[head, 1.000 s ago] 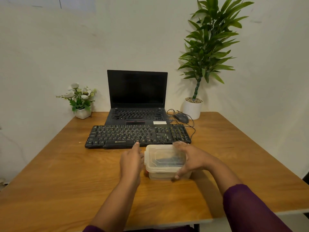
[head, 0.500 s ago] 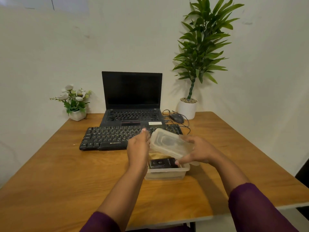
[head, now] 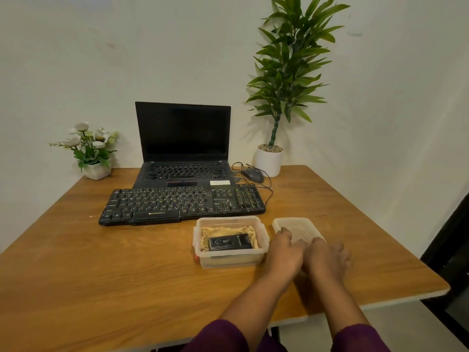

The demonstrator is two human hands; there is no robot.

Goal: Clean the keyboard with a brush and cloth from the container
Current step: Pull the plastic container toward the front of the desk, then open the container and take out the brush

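Observation:
The black keyboard (head: 182, 204) lies across the middle of the wooden table (head: 101, 275). Just in front of its right half stands the clear plastic container (head: 228, 260), with no lid on it. Inside it a yellow cloth (head: 225, 230) lies under a small black object with a logo (head: 229, 243); I cannot make out a brush as such. The clear lid (head: 297, 226) lies flat on the table right of the container. My left hand (head: 284, 252) and my right hand (head: 327, 257) sit side by side on the lid's near edge, fingers curled onto it.
An open black laptop (head: 182, 133) stands behind the keyboard. A wired mouse (head: 252, 174) and a tall plant in a white pot (head: 269, 161) are at the back right. A small flower pot (head: 97, 170) is at the back left. The table's right edge is close to the lid.
The lid came off the container and both hands carried it to the right, down onto the table. The container's contents now show.

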